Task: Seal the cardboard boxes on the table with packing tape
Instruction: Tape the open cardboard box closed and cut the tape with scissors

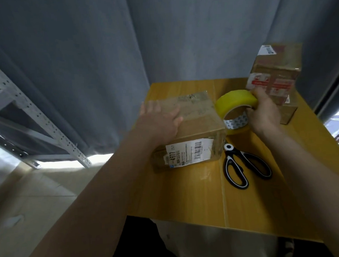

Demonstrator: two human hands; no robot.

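Tabletop box (pixel 186 125), label (pixel 187 154) "4977"

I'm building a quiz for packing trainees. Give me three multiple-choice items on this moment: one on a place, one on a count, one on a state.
1. Where do the black-and-white-handled scissors lie?
A. on the nearer brown cardboard box
B. on the yellow table, right of that box
C. on the floor

2. How many cardboard boxes are on the table?
A. one
B. two
C. four

3. What is the right hand doing?
A. gripping the yellow roll of packing tape
B. holding the scissors
C. hanging idle

Answers: B, they rest on the yellow table beside the nearer brown cardboard box; B, that box plus the farther cardboard box; A, its fingers curl round the yellow roll of packing tape.
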